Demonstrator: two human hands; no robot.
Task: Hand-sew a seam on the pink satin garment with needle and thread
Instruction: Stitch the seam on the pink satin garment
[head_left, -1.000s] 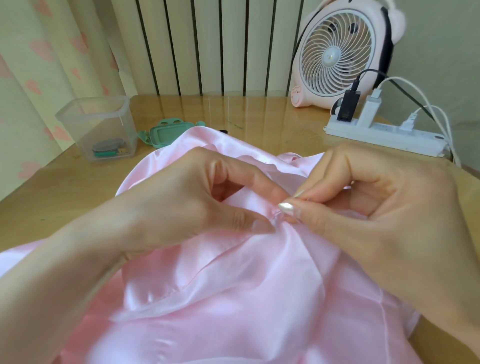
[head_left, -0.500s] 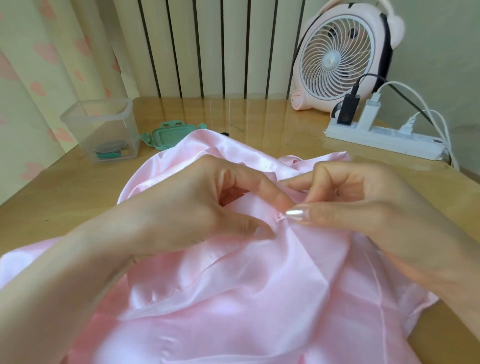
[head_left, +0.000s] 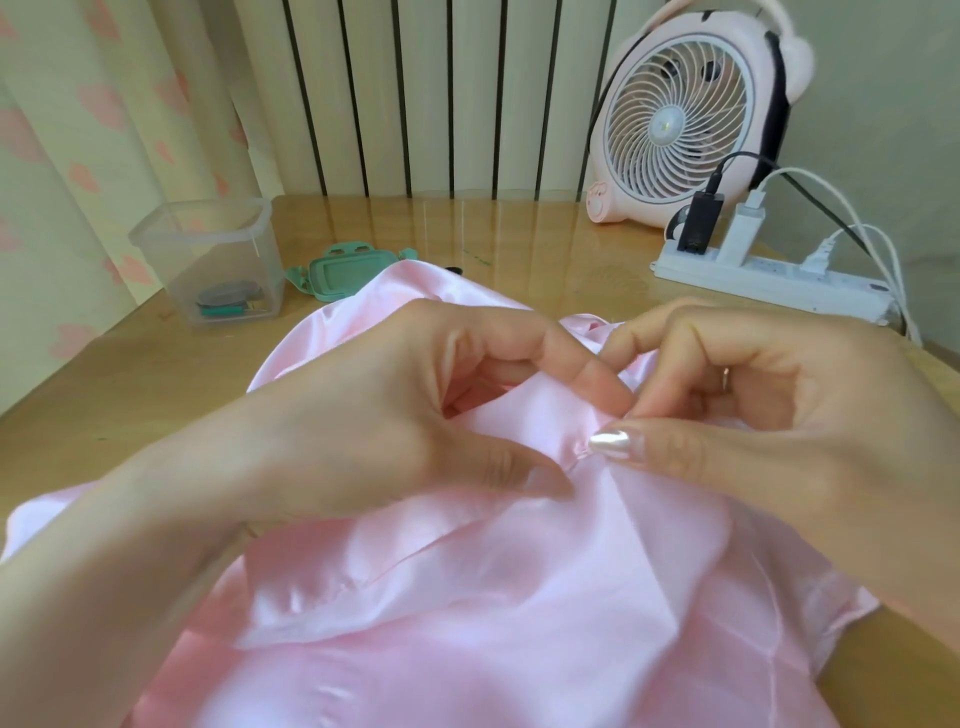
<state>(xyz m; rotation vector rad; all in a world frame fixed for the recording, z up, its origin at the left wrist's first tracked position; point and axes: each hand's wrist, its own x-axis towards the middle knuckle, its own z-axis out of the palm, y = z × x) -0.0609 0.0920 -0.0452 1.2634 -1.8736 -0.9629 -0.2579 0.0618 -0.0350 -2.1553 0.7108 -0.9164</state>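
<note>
My right hand (head_left: 779, 415) hides the needle. The pink cloth (head_left: 493, 623) runs off the bottom. Things in the box (head_left: 208, 249) look blurry.

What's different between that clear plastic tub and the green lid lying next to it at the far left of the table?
The clear tub is see-through, the green lid opaque mint. The tub stands upright and open with small items inside; the lid lies flat and holds nothing. Both rest on the wooden table, beyond the pink garment.
</note>
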